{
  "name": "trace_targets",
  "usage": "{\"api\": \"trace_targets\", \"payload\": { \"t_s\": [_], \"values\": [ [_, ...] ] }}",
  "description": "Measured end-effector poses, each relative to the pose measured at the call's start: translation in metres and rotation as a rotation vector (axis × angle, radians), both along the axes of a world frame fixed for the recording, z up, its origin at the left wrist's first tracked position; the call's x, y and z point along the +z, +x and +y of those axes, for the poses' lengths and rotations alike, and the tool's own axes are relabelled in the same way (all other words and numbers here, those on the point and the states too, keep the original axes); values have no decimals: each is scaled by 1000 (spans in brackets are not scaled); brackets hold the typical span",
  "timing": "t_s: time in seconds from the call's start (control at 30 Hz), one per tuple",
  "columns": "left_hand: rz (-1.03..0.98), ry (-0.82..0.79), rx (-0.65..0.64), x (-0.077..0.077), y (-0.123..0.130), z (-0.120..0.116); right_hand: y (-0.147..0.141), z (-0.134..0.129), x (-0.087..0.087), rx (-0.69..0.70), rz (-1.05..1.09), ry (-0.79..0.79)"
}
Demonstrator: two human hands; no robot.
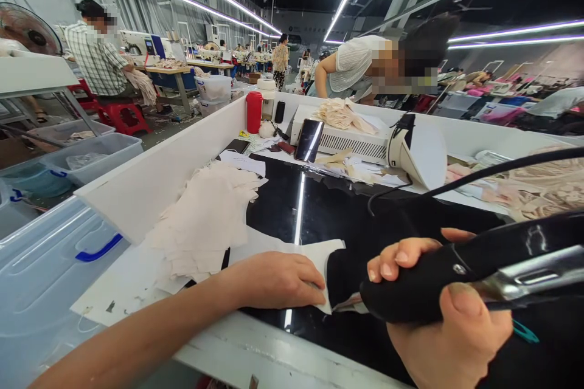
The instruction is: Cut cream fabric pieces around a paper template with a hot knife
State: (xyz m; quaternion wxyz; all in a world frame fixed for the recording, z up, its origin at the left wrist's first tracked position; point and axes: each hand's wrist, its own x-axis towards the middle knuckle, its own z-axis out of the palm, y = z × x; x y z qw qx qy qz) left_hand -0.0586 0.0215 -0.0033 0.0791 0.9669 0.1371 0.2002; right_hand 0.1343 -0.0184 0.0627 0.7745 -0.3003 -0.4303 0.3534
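Observation:
My left hand (280, 279) lies flat, fingers close together, pressing a white sheet-like piece (314, 249) onto the black glossy tabletop (274, 206). My right hand (447, 304) is wrapped round a black corded hand tool (410, 285) with a silver metal bar along its side. The tool's narrow metal tip (351, 304) points left, at the near corner of the white piece; whether they touch I cannot tell. Beyond my left forearm lies a loose pile of pale cream fabric pieces (205, 213).
A phone (310, 140) leans against a white vented box (351, 143). A red bottle (254, 112) and a white cone-shaped shade (424, 152) stand at the back. The tool's black cable (511, 167) arches over the right side. A co-worker (356, 67) bends beyond the white partition.

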Motion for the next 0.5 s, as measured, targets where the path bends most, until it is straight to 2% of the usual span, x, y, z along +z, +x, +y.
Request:
{"api": "trace_targets", "payload": {
  "t_s": [0.5],
  "values": [
    [-98,-41,-8,-3,2,2,-1,-5,-3,29,-18,26]
  ]
}}
